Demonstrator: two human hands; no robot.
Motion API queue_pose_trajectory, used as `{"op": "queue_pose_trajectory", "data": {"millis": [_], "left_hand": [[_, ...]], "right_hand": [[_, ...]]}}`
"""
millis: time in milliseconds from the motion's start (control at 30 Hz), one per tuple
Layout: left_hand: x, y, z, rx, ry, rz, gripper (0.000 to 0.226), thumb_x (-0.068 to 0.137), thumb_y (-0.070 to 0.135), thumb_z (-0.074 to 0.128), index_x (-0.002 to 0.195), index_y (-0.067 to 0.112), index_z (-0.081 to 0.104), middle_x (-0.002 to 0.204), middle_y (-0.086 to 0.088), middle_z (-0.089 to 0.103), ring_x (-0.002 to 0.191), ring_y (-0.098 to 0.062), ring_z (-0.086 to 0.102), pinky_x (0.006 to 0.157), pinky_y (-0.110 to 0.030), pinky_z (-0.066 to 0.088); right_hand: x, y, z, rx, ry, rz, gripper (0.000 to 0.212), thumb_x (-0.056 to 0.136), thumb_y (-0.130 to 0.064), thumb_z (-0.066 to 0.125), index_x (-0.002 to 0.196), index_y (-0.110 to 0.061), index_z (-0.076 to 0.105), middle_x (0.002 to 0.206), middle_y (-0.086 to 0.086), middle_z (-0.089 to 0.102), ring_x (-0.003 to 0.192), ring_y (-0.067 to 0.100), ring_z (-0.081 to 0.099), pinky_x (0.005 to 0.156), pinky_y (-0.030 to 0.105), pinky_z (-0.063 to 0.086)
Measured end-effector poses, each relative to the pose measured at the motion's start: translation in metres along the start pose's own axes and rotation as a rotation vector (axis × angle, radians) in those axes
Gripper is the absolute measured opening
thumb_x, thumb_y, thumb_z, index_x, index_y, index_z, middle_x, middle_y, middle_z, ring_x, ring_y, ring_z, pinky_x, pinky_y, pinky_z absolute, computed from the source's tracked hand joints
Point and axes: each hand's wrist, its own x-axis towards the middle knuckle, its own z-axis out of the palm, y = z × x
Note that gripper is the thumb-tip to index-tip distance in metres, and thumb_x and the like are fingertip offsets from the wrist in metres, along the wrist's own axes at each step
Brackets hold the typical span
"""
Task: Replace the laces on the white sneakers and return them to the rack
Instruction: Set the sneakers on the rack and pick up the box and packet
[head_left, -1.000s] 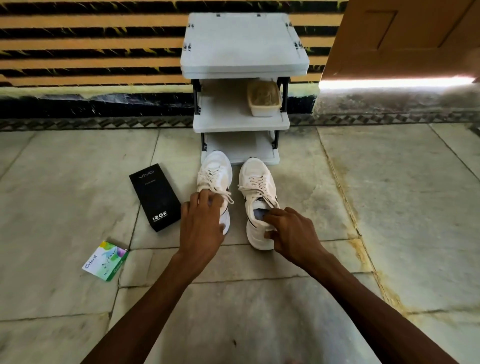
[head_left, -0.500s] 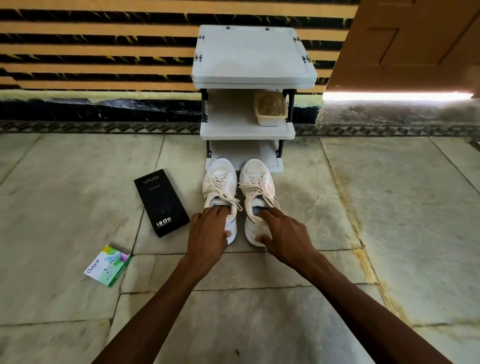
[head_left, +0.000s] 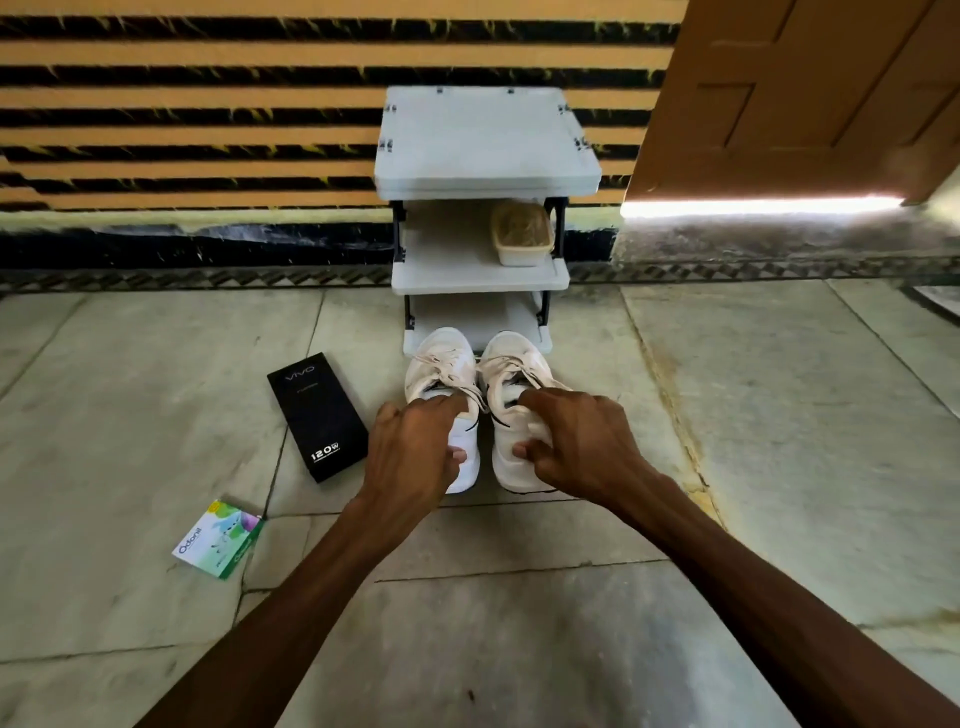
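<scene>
Two white laced sneakers stand side by side on the stone floor, toes toward the grey three-tier rack (head_left: 480, 275). My left hand (head_left: 410, 447) grips the heel end of the left sneaker (head_left: 441, 364), fingers at its opening and thumb on the back. My right hand (head_left: 576, 441) grips the right sneaker (head_left: 511, 364) the same way, index finger inside the collar and thumb on the heel. Both sneakers' toes sit close to the rack's lowest shelf (head_left: 467, 317).
A beige tub (head_left: 522, 234) sits on the right of the rack's middle shelf. A black phone box (head_left: 318, 415) lies left of the sneakers, and a small green-and-white carton (head_left: 218, 538) lies nearer me. A striped wall and a wooden door (head_left: 800, 93) stand behind.
The two sneakers came together and slid forward toward the rack. Both hands shifted from resting on the shoes to gripping their heel ends.
</scene>
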Motion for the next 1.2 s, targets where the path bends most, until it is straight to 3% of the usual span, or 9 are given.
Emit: {"op": "queue_pose_trajectory", "data": {"millis": [200,300,400,567,633,767,900,1067,1200], "left_hand": [[0.003,0.049,-0.113,0.121,0.044,0.043,0.040,0.083,0.026,0.070,0.121,0.032,0.060,0.110,0.007,0.069,0.103,-0.020,0.061,0.077,-0.025,0.026],[0.005,0.062,-0.162,0.137,0.124,0.109,0.050,0.077,0.030,0.075,0.124,0.035,0.060,0.112,0.007,0.070,0.106,-0.025,0.062,0.075,-0.029,0.036],[0.006,0.071,-0.206,0.152,0.198,0.146,0.054,0.071,0.030,0.079,0.122,0.036,0.061,0.106,0.008,0.071,0.100,-0.025,0.064,0.067,-0.029,0.032],[0.029,0.090,-0.262,0.190,0.257,0.126,0.057,0.075,0.038,0.077,0.126,0.044,0.055,0.105,0.008,0.069,0.099,-0.022,0.062,0.067,-0.030,0.031],[0.048,0.093,-0.271,0.200,0.290,0.131,0.057,0.076,0.036,0.077,0.129,0.039,0.056,0.104,0.003,0.069,0.099,-0.025,0.061,0.068,-0.030,0.033],[0.105,0.083,-0.258,0.221,0.336,0.134,0.055,0.077,0.031,0.075,0.130,0.028,0.058,0.109,-0.004,0.070,0.104,-0.028,0.061,0.075,-0.032,0.037],[0.168,0.064,-0.229,0.225,0.328,0.103,0.054,0.080,0.034,0.074,0.130,0.025,0.056,0.115,-0.002,0.068,0.108,-0.024,0.061,0.081,-0.031,0.042],[0.228,0.040,-0.197,0.238,0.300,0.106,0.050,0.082,0.034,0.070,0.128,0.021,0.055,0.119,0.000,0.066,0.112,-0.022,0.059,0.090,-0.034,0.039],[0.256,0.025,-0.184,0.249,0.313,0.106,0.049,0.082,0.034,0.069,0.127,0.021,0.056,0.117,0.000,0.067,0.110,-0.022,0.059,0.091,-0.036,0.039]], "right_hand": [[-0.017,-0.027,-0.108,-0.079,0.058,-0.127,0.033,0.079,-0.046,0.069,0.104,-0.026,0.060,0.096,-0.003,0.069,0.087,0.027,0.062,0.062,0.030,0.029],[-0.017,-0.040,-0.156,-0.131,0.135,-0.181,0.038,0.077,-0.047,0.071,0.107,-0.025,0.064,0.094,-0.002,0.070,0.084,0.027,0.064,0.063,0.030,0.037],[-0.015,-0.043,-0.197,-0.109,0.219,-0.192,0.041,0.074,-0.047,0.074,0.106,-0.023,0.066,0.088,-0.002,0.071,0.079,0.024,0.063,0.067,0.034,0.048],[0.006,-0.045,-0.245,-0.082,0.331,-0.206,0.057,0.076,-0.046,0.078,0.127,-0.027,0.061,0.099,-0.002,0.071,0.081,0.012,0.054,0.075,0.035,0.047],[0.024,-0.046,-0.253,-0.088,0.339,-0.191,0.058,0.077,-0.045,0.077,0.129,-0.028,0.059,0.100,-0.003,0.070,0.083,0.012,0.052,0.077,0.033,0.046],[0.072,-0.040,-0.247,-0.073,0.350,-0.134,0.040,0.080,-0.039,0.076,0.115,-0.024,0.062,0.094,-0.003,0.066,0.083,0.012,0.054,0.073,0.028,0.040],[0.126,-0.025,-0.228,-0.126,0.344,-0.103,0.042,0.083,-0.034,0.074,0.120,-0.020,0.059,0.104,-0.002,0.067,0.085,0.013,0.053,0.073,0.028,0.037],[0.186,0.002,-0.210,-0.095,0.349,-0.037,0.045,0.082,-0.034,0.075,0.121,-0.019,0.058,0.112,0.004,0.069,0.101,0.028,0.063,0.074,0.034,0.042],[0.220,0.012,-0.204,-0.076,0.326,0.016,0.061,0.083,-0.037,0.074,0.137,-0.020,0.052,0.119,0.009,0.068,0.108,0.031,0.062,0.082,0.037,0.048]]}}
